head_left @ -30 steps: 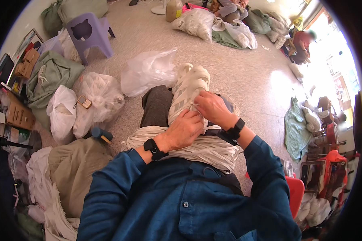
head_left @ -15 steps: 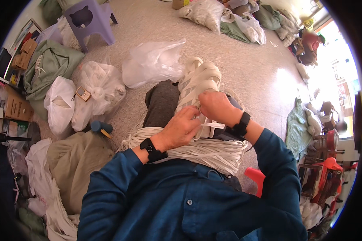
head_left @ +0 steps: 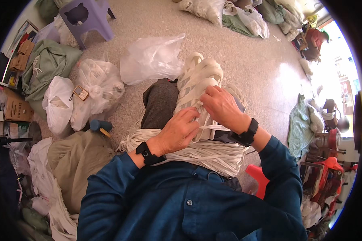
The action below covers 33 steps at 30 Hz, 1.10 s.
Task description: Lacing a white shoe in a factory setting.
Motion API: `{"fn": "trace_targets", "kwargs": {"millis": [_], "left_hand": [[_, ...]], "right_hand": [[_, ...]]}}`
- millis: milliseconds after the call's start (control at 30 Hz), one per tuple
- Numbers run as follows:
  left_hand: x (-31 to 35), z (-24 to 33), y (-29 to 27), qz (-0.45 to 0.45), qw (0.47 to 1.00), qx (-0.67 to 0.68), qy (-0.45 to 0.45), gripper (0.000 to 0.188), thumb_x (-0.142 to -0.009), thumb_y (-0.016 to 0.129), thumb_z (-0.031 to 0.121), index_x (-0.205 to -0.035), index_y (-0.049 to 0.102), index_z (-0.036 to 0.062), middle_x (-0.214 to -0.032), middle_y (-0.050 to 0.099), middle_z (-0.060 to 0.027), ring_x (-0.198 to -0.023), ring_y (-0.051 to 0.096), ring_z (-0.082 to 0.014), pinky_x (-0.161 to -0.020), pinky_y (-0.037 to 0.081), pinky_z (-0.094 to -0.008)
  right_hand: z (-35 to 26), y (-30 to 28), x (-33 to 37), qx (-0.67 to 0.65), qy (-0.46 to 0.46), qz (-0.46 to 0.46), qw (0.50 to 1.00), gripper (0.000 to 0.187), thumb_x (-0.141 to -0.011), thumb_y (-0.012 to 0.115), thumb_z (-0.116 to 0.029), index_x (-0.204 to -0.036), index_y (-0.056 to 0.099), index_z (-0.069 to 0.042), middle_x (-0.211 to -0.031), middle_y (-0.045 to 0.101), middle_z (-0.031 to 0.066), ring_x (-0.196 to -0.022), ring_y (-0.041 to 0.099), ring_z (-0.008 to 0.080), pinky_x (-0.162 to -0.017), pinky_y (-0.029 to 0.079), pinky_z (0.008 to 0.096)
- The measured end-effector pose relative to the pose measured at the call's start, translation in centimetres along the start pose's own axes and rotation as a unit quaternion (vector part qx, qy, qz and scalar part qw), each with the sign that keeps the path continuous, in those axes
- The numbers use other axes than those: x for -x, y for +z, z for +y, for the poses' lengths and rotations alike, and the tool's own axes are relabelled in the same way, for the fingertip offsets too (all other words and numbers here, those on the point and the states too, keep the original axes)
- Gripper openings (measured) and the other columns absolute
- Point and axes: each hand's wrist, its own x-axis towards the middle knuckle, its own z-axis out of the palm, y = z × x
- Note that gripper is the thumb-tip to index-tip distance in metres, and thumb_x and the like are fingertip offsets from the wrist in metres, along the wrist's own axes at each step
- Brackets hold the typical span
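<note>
A woven piece of broad off-white strips (head_left: 189,89) rests over my legs, its far end showing rounded loops. My left hand (head_left: 177,131) is at its near left side, thumb and fingers closed by a white strip. Close by on the right, my right hand (head_left: 224,108) bends over the weave with its fingers pinched together on a strip. One loose white strip end (head_left: 215,127) sticks out to the right below the hands. Across my lap lies a thick bundle of thin white strips (head_left: 205,156). The fingertips partly hide what they grip.
A blue-headed mallet (head_left: 96,125) lies on tan cloth (head_left: 78,160) at left. Beyond it are filled plastic bags (head_left: 98,84), a small gold device (head_left: 81,93) and a purple stool (head_left: 86,20). A crumpled clear bag (head_left: 151,58) lies ahead. Another person (head_left: 314,42) is far right.
My right hand has lifted slightly away from the left and turned, showing more of its back. The left hand stays nearly in place. The whole view has shifted a little.
</note>
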Motion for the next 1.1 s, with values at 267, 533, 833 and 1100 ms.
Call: {"fn": "trace_targets", "kwargs": {"millis": [267,533,833,1100], "left_hand": [[-0.1,-0.1,0.0,0.000,1.000,-0.004,-0.008,0.011,-0.085,0.069,0.006,-0.092,0.064,-0.0001,-0.121,0.058,-0.0175,-0.125,0.054,-0.0401,-0.104,0.047,-0.0465],[-0.1,0.1,-0.2,-0.011,1.000,0.000,-0.016,0.010,-0.087,0.069,0.002,-0.095,0.065,-0.0022,-0.124,0.058,-0.0190,-0.126,0.053,-0.0417,-0.105,0.046,-0.0453],[-0.2,0.1,-0.3,-0.005,1.000,0.010,-0.002,0.011,-0.085,0.067,-0.001,-0.096,0.064,-0.0005,-0.124,0.058,-0.0180,-0.125,0.053,-0.0417,-0.106,0.046,-0.0457],[-0.2,0.1,-0.1,-0.008,1.000,0.012,-0.006,0.011,-0.085,0.067,0.000,-0.096,0.063,-0.0008,-0.124,0.058,-0.0177,-0.124,0.053,-0.0413,-0.104,0.046,-0.0461]], "right_hand": [[0.3,-0.6,-0.7,0.013,-0.007,-0.049,0.999,0.005,-0.081,0.068,-0.005,-0.085,0.064,-0.006,-0.088,0.057,0.0115,-0.091,0.060,0.0327,-0.079,0.048,0.0433],[-0.3,-0.7,-0.6,0.030,-0.042,-0.054,0.997,0.004,-0.081,0.065,-0.007,-0.084,0.067,-0.006,-0.090,0.060,0.0116,-0.090,0.061,0.0315,-0.082,0.047,0.0426],[1.6,-1.0,-3.0,-0.129,0.057,0.029,0.990,0.009,-0.088,0.067,-0.014,-0.085,0.068,-0.005,-0.093,0.065,0.0119,-0.096,0.062,0.0355,-0.090,0.046,0.0471],[1.5,-0.4,-0.9,-0.060,-0.063,-0.006,0.996,0.006,-0.083,0.070,-0.008,-0.089,0.071,-0.007,-0.114,0.064,0.0097,-0.121,0.054,0.0314,-0.106,0.038,0.0491]]}}
